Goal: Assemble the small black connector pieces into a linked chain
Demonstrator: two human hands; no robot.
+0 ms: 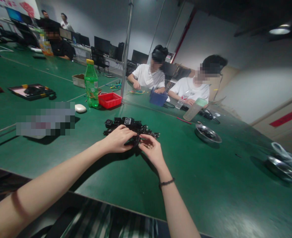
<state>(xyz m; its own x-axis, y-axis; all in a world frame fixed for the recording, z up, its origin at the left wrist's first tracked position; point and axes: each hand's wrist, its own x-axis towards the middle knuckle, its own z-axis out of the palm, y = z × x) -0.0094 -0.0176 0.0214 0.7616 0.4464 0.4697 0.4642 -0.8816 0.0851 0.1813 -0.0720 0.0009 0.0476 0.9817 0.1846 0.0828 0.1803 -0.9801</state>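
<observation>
A pale wall [79,19] backs a green table [210,185]. A green bottle [91,87] stands upright beyond a pile [133,124] of black parts, just beside a red tray [110,105]. A metal bowl [207,140] sits to the right of the pile. The left hand [117,138] and right hand [152,148] are together at the pile's near edge, fingertips closed on one black part [136,141]; fingers hide its shape.

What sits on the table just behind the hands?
Behind the left hand and right hand lies a pile of small black parts. The hands cover some of its near side; what lies there cannot be seen.
</observation>
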